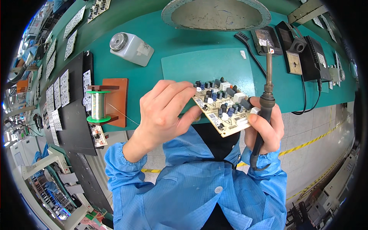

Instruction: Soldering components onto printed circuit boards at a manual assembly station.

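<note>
A populated circuit board [211, 109], component side up, is held tilted above the near edge of the bench. My left hand [165, 109] pinches its left edge, thumb below and fingers on top. My right hand [268, 128] grips the board's right side between thumb and fingers. That same hand also holds a soldering iron [267, 101], its tip pointing away from me and off the board. From a solder wire spool [98, 105] on a brown stand, a thin strand runs toward my left wrist, where it passes out of sight.
A white bottle [136, 50] with a metal cap lies beyond my left hand. Under the far lamp-like hood [216, 15] lies a green mat [207, 63]. A brush [243, 38], a tip-cleaning tray [266, 38] and a black soldering station [314, 57] occupy the right. More boards [64, 88] lie left.
</note>
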Demonstrator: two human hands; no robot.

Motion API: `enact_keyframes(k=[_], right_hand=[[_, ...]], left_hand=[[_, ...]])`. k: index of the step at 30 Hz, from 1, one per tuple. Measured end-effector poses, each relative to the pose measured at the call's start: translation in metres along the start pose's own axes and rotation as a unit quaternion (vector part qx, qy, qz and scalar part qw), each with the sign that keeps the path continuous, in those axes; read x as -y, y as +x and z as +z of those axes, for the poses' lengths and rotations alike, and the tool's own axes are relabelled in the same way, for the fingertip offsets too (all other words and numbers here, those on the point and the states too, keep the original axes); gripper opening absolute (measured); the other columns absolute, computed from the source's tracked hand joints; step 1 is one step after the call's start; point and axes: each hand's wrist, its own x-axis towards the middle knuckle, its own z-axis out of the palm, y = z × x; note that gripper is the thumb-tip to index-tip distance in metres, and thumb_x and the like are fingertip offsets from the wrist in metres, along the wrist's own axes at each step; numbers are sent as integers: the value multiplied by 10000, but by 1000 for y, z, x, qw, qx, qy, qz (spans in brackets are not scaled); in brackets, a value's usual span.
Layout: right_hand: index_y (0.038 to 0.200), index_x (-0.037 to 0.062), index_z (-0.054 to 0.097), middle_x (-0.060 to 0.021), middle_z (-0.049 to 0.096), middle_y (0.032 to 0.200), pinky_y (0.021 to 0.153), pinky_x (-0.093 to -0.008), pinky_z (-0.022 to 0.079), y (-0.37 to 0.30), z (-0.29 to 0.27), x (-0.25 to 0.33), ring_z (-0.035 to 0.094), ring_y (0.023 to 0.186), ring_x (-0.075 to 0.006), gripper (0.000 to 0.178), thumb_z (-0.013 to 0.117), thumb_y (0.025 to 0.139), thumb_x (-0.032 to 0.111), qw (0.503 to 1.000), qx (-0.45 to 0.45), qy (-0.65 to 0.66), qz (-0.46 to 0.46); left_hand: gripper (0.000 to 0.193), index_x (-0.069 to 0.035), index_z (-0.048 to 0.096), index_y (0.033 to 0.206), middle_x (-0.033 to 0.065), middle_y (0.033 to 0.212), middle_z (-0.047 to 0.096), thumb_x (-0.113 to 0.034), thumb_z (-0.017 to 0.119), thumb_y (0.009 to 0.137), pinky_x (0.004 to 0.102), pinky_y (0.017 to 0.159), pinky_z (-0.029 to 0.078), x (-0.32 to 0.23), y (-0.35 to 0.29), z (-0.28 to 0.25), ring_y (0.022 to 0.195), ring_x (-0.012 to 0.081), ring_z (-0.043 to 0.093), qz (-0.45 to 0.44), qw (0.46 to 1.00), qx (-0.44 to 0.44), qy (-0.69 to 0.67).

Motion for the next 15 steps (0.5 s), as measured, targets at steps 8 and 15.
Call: enact_keyframes(k=[8,15], right_hand=[[996,150,649,-160,650,1000,717,-360,534,-6,3,-7,646,868,-306,439,766,614,-31,999,-30,12,-5],[988,139,641,-158,650,999,717,-361,532,-3,1,-5,646,861,-307,446,756,604,-56,1000,-26,13,1]], left_hand=[[358,-28,653,853,76,879,665,-87,788,528,318,589,507,4,1,5,720,234,613,19,1000,-25,0],[352,-28,651,851,74,880,660,-65,786,528,314,586,503,7,0,5,714,233,605,31,999,-20,5]])
